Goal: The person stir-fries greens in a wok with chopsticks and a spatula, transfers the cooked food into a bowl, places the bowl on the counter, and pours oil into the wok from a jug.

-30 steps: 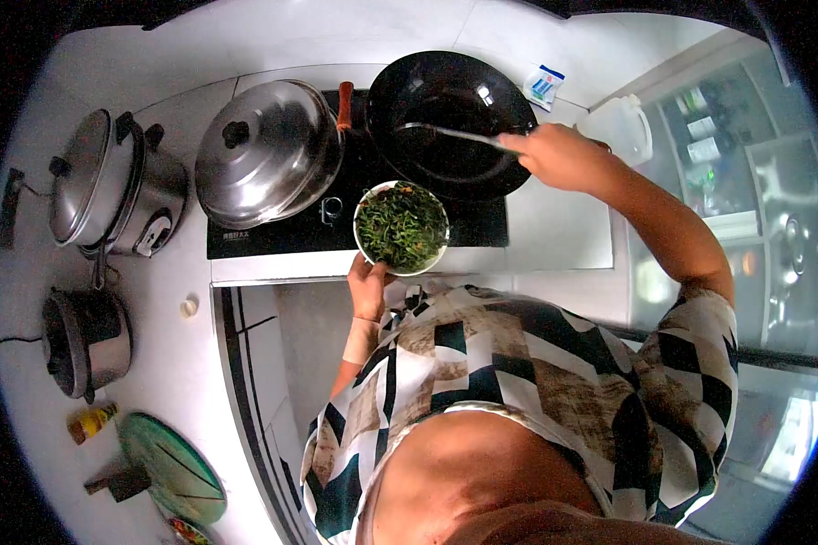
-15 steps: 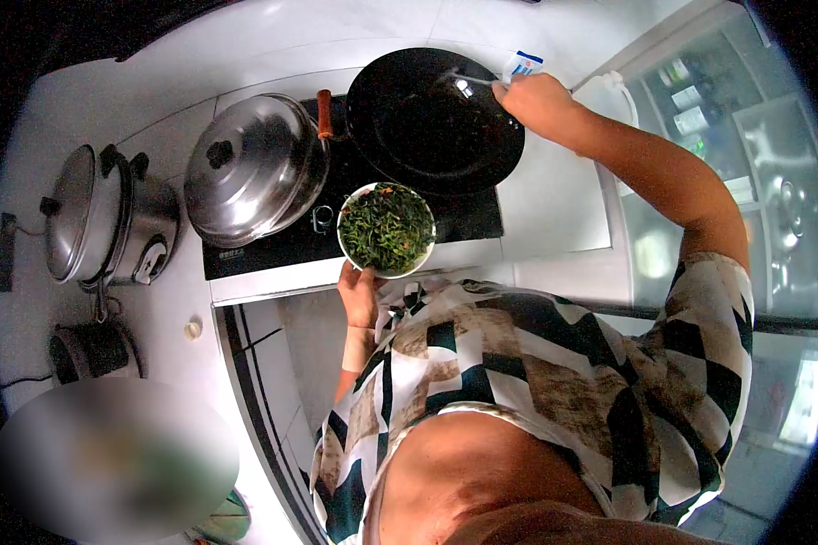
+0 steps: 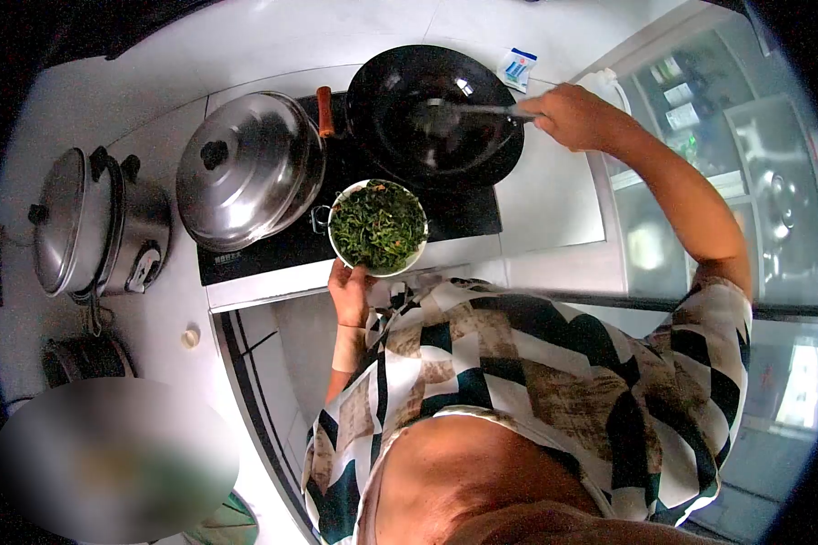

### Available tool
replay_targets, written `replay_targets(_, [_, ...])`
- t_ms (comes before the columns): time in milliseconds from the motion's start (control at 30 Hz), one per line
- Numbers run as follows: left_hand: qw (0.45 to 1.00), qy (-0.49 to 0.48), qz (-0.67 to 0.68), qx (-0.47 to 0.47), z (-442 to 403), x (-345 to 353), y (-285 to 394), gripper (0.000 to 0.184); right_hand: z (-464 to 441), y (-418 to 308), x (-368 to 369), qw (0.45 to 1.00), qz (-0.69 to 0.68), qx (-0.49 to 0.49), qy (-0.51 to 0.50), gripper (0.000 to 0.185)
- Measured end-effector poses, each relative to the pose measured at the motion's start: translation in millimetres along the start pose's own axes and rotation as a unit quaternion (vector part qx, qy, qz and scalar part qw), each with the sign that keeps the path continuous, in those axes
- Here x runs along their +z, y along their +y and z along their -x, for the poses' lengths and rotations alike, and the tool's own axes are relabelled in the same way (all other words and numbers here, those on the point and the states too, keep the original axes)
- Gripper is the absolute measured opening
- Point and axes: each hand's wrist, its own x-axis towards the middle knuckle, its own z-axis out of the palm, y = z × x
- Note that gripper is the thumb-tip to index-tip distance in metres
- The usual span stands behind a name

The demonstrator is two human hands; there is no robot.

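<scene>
My left hand (image 3: 352, 292) is closed on the near rim of a white bowl (image 3: 334, 245) heaped with cooked leafy greens (image 3: 379, 225). The bowl is over the front edge of the black cooktop (image 3: 459, 211). My right hand (image 3: 573, 116) is wrapped round the handle of a spatula (image 3: 486, 110). Its blurred head lies inside the black wok (image 3: 382, 150), near the middle of the pan. Dark and shiny, the wok shows no food that I can make out. Its wooden handle (image 3: 324, 111) points left.
Left of the wok, a large lidded steel pot (image 3: 254, 173) stands on the cooktop. A steel cooker with a lid (image 3: 136, 227) is farther left, above a dark pot (image 3: 86, 359). A small white and blue packet (image 3: 516, 68) lies behind the wok. Glass-fronted shelves (image 3: 700, 136) stand at right.
My right hand has moved right and slightly down, and the spatula head has shifted from the wok's far side toward its middle. The packet is now fully uncovered. The bowl stays in my left hand.
</scene>
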Motion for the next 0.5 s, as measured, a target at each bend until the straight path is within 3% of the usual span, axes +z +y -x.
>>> replay_targets(67, [1.000,-0.004,0.015,0.005,-0.8,-3.7,-3.0,0.027,-18.7,-6.7,8.2,0.995,0.045,0.088,0.014,0.019])
replay_targets(167, [1.000,-0.017,0.009,0.002,-1.2,-5.5,-1.9,0.028,-42.6,-1.2,32.7,0.985,0.105,0.110,0.084,0.019])
replay_targets(267, [0.999,-0.025,0.022,0.015,-0.4,-4.6,0.6,0.030,-49.0,-13.0,32.2,0.986,0.105,0.119,0.059,0.016])
replay_targets(500, [0.999,-0.026,-0.014,0.019,-1.7,-5.5,-2.0,0.029,-14.3,-41.4,9.9,0.992,0.103,0.022,-0.062,0.013])
